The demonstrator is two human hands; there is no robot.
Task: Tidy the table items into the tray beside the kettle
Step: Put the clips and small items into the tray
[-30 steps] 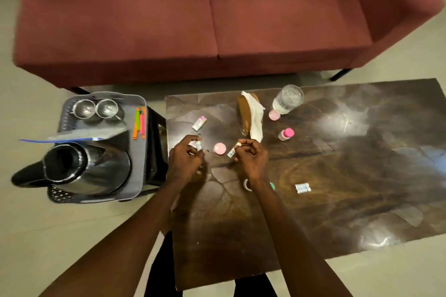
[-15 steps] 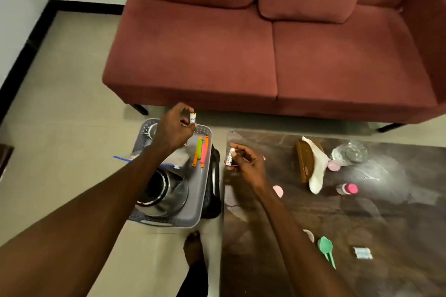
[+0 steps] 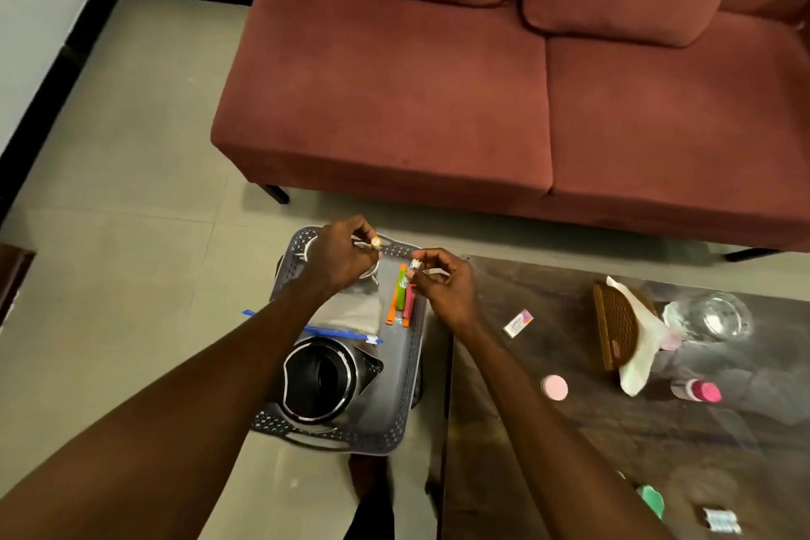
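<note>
Over the tray now, your right hand has caught up with your left hand, each pinching a little tube, so both look ready to drop.

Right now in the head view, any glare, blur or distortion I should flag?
Head view: glare patches on the glossy table wash out its surface near the glass; wide-angle bending curves the sofa and the wall's black skirting; the small items pinched in the left hand and the right hand are too soft to identify; the lower right corner looks smeared.
</note>
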